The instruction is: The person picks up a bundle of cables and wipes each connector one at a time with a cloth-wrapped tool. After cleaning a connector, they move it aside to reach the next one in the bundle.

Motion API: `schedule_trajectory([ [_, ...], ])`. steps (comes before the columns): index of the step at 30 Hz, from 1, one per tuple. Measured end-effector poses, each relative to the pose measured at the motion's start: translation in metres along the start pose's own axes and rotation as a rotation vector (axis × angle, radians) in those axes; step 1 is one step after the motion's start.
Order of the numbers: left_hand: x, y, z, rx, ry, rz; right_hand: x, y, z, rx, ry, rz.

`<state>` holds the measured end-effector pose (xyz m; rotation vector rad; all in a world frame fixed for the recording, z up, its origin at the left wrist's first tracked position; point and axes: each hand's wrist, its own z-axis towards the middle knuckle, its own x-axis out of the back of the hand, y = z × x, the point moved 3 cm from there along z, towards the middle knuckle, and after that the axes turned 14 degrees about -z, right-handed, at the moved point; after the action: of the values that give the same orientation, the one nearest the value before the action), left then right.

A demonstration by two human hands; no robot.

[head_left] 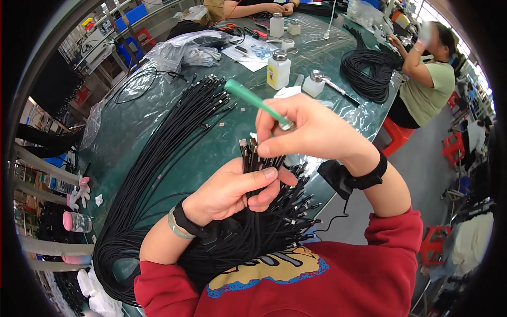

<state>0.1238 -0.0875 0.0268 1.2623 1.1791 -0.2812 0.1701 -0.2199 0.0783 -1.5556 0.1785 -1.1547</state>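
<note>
One bunch: black cables (247,158), plugs upward, held in front of you above the green bench (211,150), toward its right edge.
Left hand: your left hand (232,190) wraps the bunch, thumb pressed across the front, fingers curled behind.
Right hand: your right hand (311,127) grips a green stick (251,99), blurred, in bent fingers; your thumb tip reaches the plugs, though whether they are pinched you cannot tell.
Wrists: you wear a dark strap (369,177) on the right, another beside a pale bangle (177,224) on the left.
Long cables: a thick sheaf (158,140) sweeps down to the bench's near left corner.
Right edge: a coil (369,76) lies beside a seated co-worker (435,90).
</note>
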Motion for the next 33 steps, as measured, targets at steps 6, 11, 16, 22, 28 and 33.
schedule_trajectory([
  [6,0.002,-0.005,0.004,0.034,0.020,-0.006,0.000,-0.009,0.006,0.023,0.021,-0.116],
  [11,0.000,-0.005,0.005,0.017,0.018,0.112,-0.035,-0.013,0.019,0.134,0.058,-0.283],
  [16,0.009,0.004,0.002,0.013,0.010,0.036,-0.029,-0.009,0.025,0.060,0.012,-0.317],
  [22,-0.001,0.000,-0.008,-0.027,-0.019,0.099,-0.038,0.008,0.033,-0.015,-0.086,-0.060],
  [28,-0.002,-0.004,-0.016,-0.071,-0.014,0.229,-0.069,0.031,0.035,-0.410,-0.279,0.658],
  [33,-0.005,-0.009,-0.021,-0.067,0.100,0.201,-0.073,0.034,0.033,-0.417,-0.314,0.686],
])
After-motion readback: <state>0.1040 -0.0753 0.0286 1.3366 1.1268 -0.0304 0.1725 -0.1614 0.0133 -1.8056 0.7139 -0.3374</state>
